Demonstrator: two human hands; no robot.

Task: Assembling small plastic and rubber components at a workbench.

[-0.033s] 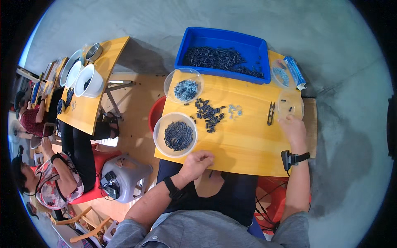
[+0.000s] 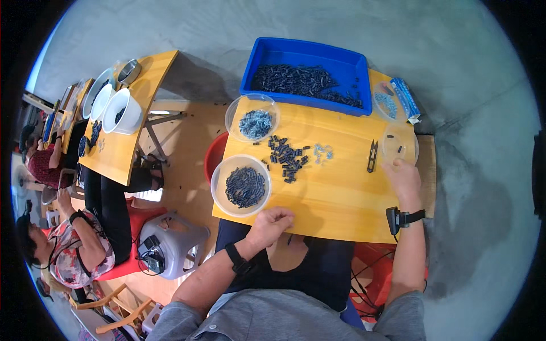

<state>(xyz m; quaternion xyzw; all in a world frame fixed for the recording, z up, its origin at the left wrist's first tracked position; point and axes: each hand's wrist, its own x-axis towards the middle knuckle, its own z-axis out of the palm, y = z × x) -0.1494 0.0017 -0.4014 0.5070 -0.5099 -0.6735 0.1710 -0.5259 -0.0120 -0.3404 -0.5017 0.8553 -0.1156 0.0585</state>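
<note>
My left hand (image 2: 270, 226) is closed at the table's front edge, thumb and fingers pressed together; what they may hold is hidden. At the near rim of a clear shallow bowl (image 2: 407, 151), my right hand (image 2: 403, 175) has its fingers bent together, and I cannot make out anything in them. Two small black pieces lie in that bowl. Between my hands are a loose pile of short black tubular pieces (image 2: 289, 158), a few small clear-bluish pieces (image 2: 323, 152) and black thread snips (image 2: 372, 156). A white bowl of dark pieces (image 2: 244, 187) stands beyond my left hand.
A blue tray (image 2: 364, 85) with many black pieces spans the table's far edge. Nearby are a clear bowl of bluish pieces (image 2: 276, 108), another clear tub (image 2: 377, 91) and a blue-white box (image 2: 405, 99). Left, a person (image 2: 85, 244) sits at another table (image 2: 156, 74).
</note>
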